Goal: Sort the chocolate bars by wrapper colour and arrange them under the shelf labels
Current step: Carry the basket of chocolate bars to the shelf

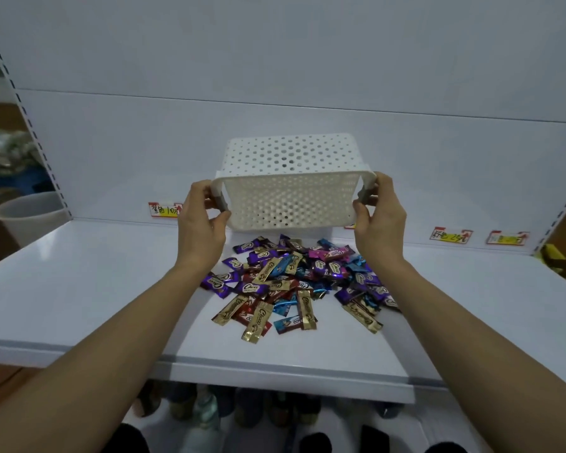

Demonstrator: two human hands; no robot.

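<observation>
Both hands up, holding a white perforated basket tipped on its side, clear of the shelf. Left hand is curled round the left handle, right hand round the right one. Chocolate bars lie in one mixed heap (purple, gold, blue, red, pink) mid-shelf, directly below the basket. Along the shelf's back edge there's a left label, plus right labels near the back-right corner.

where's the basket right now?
Head view, centre: the basket is held tipped in the air, left hand and right hand gripping its end handles, just above the bar pile on the shelf.
</observation>
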